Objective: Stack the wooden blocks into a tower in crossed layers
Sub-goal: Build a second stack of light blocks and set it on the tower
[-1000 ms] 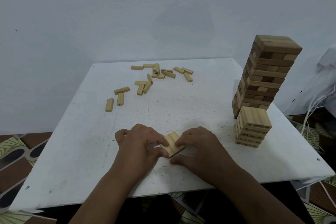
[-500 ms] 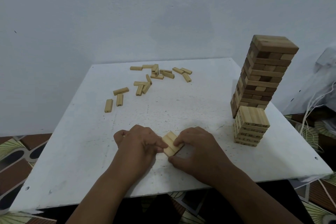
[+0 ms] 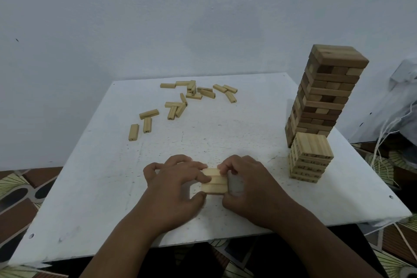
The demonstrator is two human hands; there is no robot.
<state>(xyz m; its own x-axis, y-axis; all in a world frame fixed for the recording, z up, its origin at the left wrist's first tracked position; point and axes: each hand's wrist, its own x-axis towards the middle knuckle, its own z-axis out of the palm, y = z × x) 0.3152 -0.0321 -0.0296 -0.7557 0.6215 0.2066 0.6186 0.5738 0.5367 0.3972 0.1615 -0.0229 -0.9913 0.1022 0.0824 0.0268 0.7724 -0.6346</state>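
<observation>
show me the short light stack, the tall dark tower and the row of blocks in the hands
short light stack [image 3: 312, 145], head view, its top layer
tall dark tower [image 3: 325, 97], head view, its front face
row of blocks [image 3: 214, 180], head view, middle block's top

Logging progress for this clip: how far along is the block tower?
Done: a short light tower of several crossed layers stands beside the taller dark tower. In hand: the left hand and right hand squeeze a row of three blocks together on the table. Left: that row and the loose blocks scattered at the far side.
</observation>
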